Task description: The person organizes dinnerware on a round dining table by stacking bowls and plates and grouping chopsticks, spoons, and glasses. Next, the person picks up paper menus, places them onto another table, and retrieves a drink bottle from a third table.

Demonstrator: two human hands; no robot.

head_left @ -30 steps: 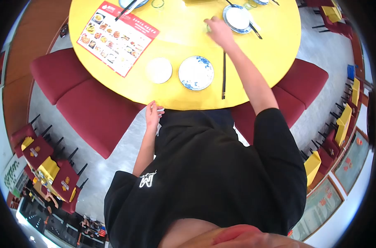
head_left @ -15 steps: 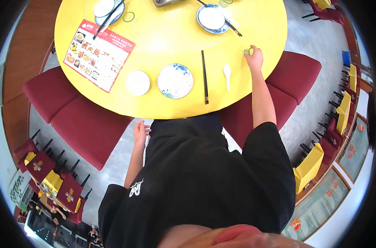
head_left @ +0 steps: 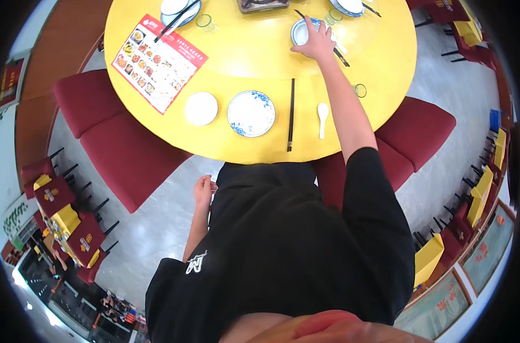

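Note:
My right hand (head_left: 319,43) is over a white bowl (head_left: 300,35) on a blue-rimmed plate, its fingers spread across the bowl's edge; whether it grips the bowl is unclear. Beside that bowl lie dark chopsticks (head_left: 342,57). My left hand (head_left: 204,188) hangs off the table's near edge, fingers loosely curled. Nearer me on the yellow round table (head_left: 237,151) are a white bowl (head_left: 201,108), a blue-patterned plate (head_left: 251,114), a pair of black chopsticks (head_left: 291,114), a white spoon (head_left: 323,120) and a small glass (head_left: 360,90).
A red and white picture menu (head_left: 159,63) lies at the left. Behind it are a bowl on a plate (head_left: 188,14) and a glass (head_left: 204,22). A stove (head_left: 263,4) stands at the far edge. Dark red chairs (head_left: 128,154) flank the table.
My right hand let go of the small glass at the right and moved to the far bowl. The spoon came into view beside the chopsticks. The camera view has shifted.

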